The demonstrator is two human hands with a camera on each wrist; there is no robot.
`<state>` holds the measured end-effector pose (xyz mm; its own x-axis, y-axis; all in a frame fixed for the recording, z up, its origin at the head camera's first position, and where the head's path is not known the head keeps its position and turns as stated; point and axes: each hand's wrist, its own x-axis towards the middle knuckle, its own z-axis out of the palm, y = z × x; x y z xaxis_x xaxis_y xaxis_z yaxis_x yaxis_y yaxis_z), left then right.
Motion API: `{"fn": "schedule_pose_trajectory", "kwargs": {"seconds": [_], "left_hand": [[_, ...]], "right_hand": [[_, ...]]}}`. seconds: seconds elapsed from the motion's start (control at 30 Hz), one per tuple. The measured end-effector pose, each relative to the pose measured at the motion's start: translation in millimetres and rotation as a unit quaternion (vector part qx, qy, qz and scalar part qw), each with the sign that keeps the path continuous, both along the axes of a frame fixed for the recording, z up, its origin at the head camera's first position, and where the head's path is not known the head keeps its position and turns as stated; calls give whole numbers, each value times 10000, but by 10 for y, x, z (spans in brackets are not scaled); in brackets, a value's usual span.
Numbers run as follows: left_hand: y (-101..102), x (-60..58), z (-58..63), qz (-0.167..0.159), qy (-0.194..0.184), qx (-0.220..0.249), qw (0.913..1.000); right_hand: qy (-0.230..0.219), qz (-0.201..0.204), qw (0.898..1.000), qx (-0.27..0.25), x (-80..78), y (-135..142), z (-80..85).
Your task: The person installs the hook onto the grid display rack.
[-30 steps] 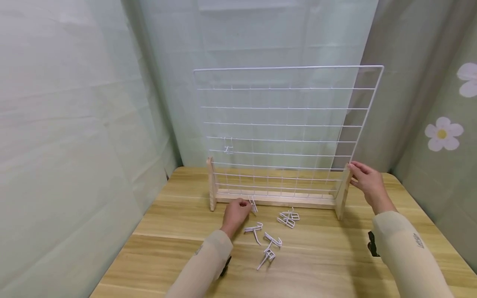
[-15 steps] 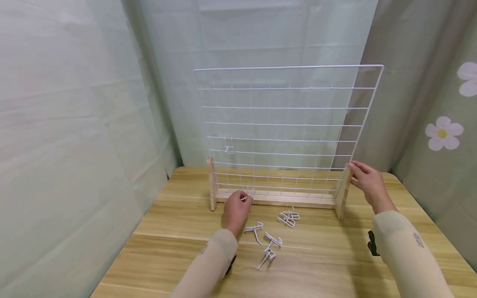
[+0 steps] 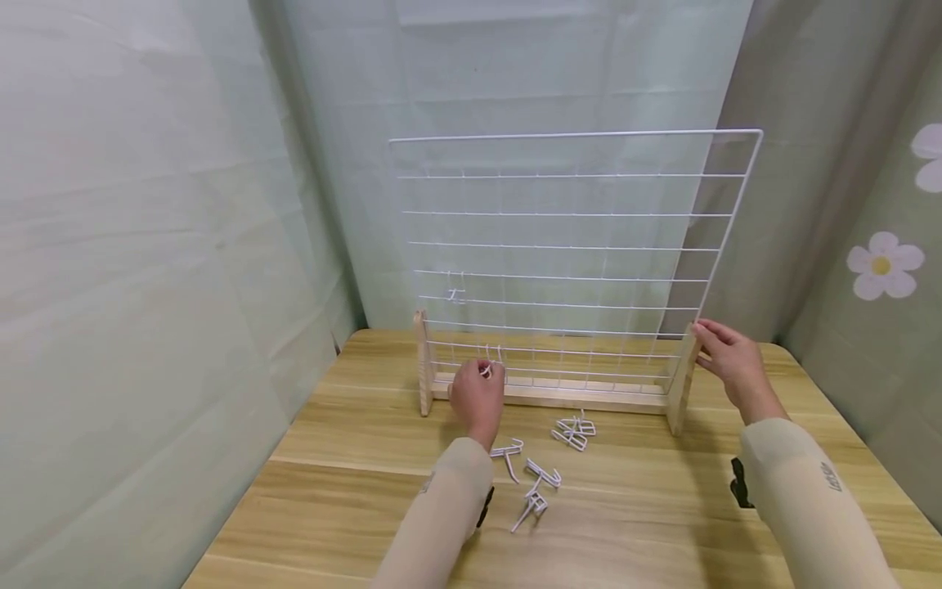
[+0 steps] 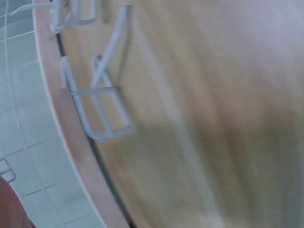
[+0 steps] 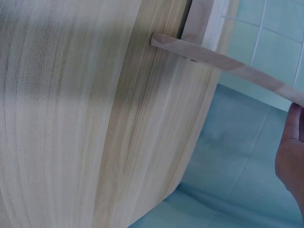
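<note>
A white wire grid panel (image 3: 577,133) stands upright in a wooden stand, between two side posts. My left hand (image 3: 478,398) pinches a white wire hook (image 3: 487,371) in front of the panel's lower left rows. The tips of this hook rise close to a horizontal wire; contact cannot be made out. At the right, my right hand (image 3: 736,364) grips the top of the right wooden post (image 3: 684,384). That post also shows in the right wrist view (image 5: 223,64), its top end at my fingers. Another white hook (image 3: 455,294) hangs on the panel's left part.
Several loose white hooks lie on the wooden table (image 3: 331,491): a tangled cluster (image 3: 574,430) near the base bar (image 3: 589,397), others like this hook (image 3: 536,501) nearer me. Pale cloth (image 3: 147,245) hangs at the back and sides.
My left hand has lifted the hook from the table by the base bar up to the panel's lower rows. The right hand keeps its place on the post.
</note>
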<state>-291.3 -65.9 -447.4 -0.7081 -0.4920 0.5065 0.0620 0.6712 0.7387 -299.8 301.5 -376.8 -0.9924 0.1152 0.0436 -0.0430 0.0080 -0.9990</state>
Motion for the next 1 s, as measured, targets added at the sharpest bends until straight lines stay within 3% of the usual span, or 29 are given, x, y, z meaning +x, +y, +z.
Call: {"fn": "schedule_pose_trajectory", "kwargs": {"seconds": [0.37,0.7,1.0], "left_hand": [[76,-146,354,457,517,43,9976],[149,-240,782,389,866,-38,9955],[195,-297,1078,416,849,-22,9955]], "right_hand": [[148,35,9998,-83,-21,30,-5],[-169,-67,9990,404,-61,43,-13],[-207,-108,9987,445,-41,52,-21]]}}
